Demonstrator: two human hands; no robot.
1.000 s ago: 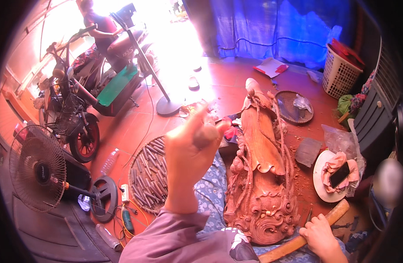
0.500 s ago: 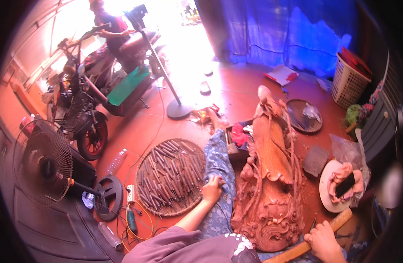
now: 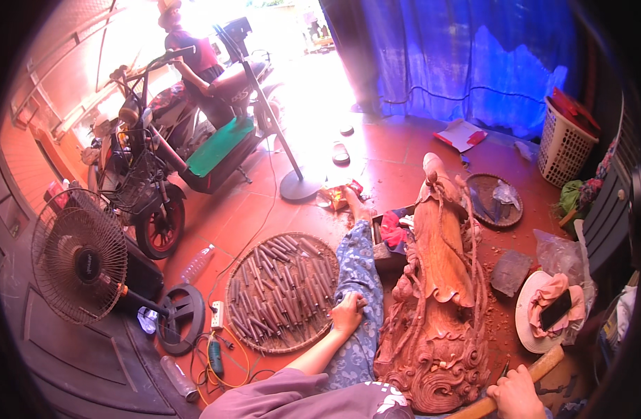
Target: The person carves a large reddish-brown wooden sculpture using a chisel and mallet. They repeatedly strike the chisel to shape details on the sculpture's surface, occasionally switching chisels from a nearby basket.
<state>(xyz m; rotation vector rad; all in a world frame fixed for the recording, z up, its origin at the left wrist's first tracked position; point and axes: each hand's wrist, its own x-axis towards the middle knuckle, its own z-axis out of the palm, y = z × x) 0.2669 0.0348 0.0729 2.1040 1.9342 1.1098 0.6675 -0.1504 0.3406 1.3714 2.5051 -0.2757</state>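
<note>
In the head view, the wooden statue (image 3: 442,262) is well along by the look of it: the robe is smooth, the scrolled base (image 3: 432,380) deeply cut and the twisting stems beside the figure worked free in places. What finishing is left cannot be told from here; pale chips sit on the base, and neither hand touches the wood with a blade. The statue is between the legs, base toward the person — whether it stands or leans back is unclear.

The left hand (image 3: 348,313) rests on the patterned trouser leg (image 3: 359,269), fingers curled in; whether it pinches anything small, I cannot tell. The right hand (image 3: 516,394) is wrapped around a wooden bar (image 3: 546,364).

The surface is a red tiled floor (image 3: 404,140), strewn with wood chips (image 3: 498,307) right of the statue. Left of the leg lies a round woven tray (image 3: 312,341) of chisels (image 3: 282,286); on the right are a grey block (image 3: 509,272) and a sun hat (image 3: 526,325) bearing a smartphone (image 3: 556,311).

Around these: a pedestal fan (image 3: 88,265), an electric scooter (image 3: 219,157), a blue curtain (image 3: 460,70) — and a person (image 3: 192,59) near the bright doorway.
</note>
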